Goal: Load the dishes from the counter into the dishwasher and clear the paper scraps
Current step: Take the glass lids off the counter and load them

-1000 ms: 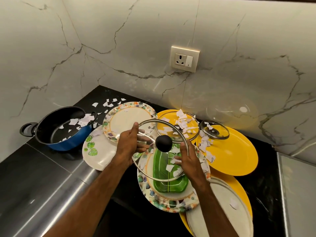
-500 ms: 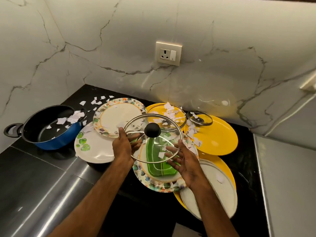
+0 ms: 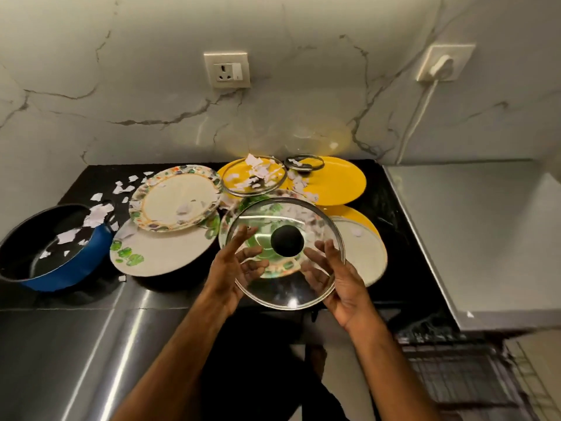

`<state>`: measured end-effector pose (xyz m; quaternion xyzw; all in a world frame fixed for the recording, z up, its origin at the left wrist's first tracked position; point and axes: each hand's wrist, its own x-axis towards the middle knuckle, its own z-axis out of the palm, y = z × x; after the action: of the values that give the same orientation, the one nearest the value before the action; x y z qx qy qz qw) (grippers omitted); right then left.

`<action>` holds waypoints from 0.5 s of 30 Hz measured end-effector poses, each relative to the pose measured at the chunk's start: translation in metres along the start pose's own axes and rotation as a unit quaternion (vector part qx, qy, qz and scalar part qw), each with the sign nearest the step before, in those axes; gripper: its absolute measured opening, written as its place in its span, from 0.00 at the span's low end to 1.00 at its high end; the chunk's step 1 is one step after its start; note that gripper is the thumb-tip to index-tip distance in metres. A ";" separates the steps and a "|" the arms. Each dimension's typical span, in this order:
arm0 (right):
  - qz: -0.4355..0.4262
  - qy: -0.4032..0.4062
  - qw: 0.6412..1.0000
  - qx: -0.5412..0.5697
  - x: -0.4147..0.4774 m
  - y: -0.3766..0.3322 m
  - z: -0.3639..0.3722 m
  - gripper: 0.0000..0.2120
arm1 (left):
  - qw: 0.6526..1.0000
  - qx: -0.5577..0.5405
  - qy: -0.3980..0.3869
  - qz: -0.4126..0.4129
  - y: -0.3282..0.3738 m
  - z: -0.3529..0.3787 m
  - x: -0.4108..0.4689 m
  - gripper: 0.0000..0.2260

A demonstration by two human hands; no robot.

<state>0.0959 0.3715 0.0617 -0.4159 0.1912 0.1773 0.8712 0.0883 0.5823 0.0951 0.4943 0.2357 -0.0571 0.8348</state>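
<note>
Two-handed clasp on the glass lid (image 3: 288, 288) at its rim, left hand (image 3: 232, 270) and right hand (image 3: 338, 281), over the front edge of the counter (image 3: 403, 268): slick, breakable, likely safer by the knob (image 3: 287, 244).

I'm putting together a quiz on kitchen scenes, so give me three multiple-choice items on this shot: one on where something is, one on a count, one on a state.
1. Where is the blue pot?
A. At the far left
B. In the dishwasher rack
C. On a yellow plate

2. How many glass lids are in view?
A. One
B. Three
C. Five

3. What state is the big glass lid in?
A. Lying flat on the plates
B. Covering the pot
C. Held up between both hands

Answers:
1 A: it sits at the far left, with paper scraps inside.
2 B: there is the big one, plus a middle lid and a small lid behind it.
3 C: the left hand and the right hand hold its rim in the air.
</note>
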 end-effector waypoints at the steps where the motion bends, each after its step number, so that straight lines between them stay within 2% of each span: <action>1: -0.007 0.018 1.000 -0.003 -0.013 0.003 -0.008 0.19 | 1.000 0.002 -0.030 -0.002 -0.006 0.001 -0.008 0.18; 3: -0.031 0.063 0.998 0.006 -0.036 0.010 -0.029 0.19 | 0.996 0.023 -0.089 -0.013 -0.020 0.009 -0.025 0.14; 7: -0.068 0.151 0.986 0.032 -0.062 0.018 -0.071 0.24 | 0.984 0.096 -0.150 0.014 -0.045 0.042 -0.044 0.17; 10: -0.051 0.187 0.980 0.034 -0.073 0.018 -0.100 0.18 | 0.966 0.163 -0.196 0.047 -0.061 0.072 -0.059 0.13; 13: -0.032 0.203 0.977 0.052 -0.088 0.013 -0.127 0.11 | 0.936 0.223 -0.269 0.052 -0.086 0.101 -0.083 0.08; 15: -0.035 0.213 0.974 0.073 -0.099 0.006 -0.139 0.13 | 0.895 0.289 -0.330 0.077 -0.105 0.114 -0.092 0.07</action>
<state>-0.0187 0.2501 0.0245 -0.3863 0.3698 0.0395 0.8441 0.0111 0.4193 0.0988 0.6834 -0.1195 -0.2179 0.6865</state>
